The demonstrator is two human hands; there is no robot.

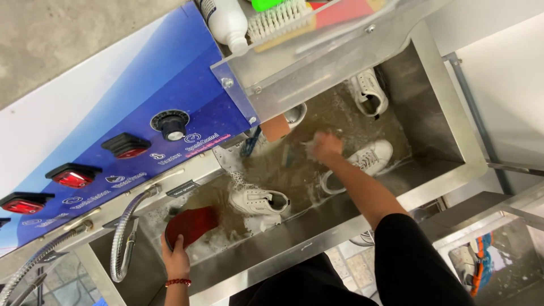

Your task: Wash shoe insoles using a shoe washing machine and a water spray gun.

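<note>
A long stainless steel wash basin [430, 170] runs across the view, filled with murky brown, foamy water. Behind it stands a blue control panel [187, 73] with 3 red-lit rocker switches [72, 174] in a row and 1 black dial [171, 123]. A clear shelf [340, 39] juts over the basin, carrying a white bottle [226, 21] and a scrub brush [280, 20] with pale bristles. 2 flexible metal hoses [122, 238] hang from the panel's lower edge at the basin's left end.

4 white sneakers sit in the water. 1 sneaker [259, 201] floats near the middle, close to the front wall; another sneaker [365, 161] lies just beside the right forearm; a third sneaker [368, 93] rests at the far right end; the fourth sneaker [294, 113] is half hidden under the shelf.

The right hand [324, 146] is down at the water's surface in the middle of the basin, fingers curled, but blur and foam keep me from telling whether they grip anything. Just beside it a blue object [289, 153] pokes from the water, too unclear to name.

The left hand [175, 258] is at the basin's left end, fingers wrapped over the near edge of a dark red round dish [190, 226], holding it tilted with its far side dipped into the foam.
</note>
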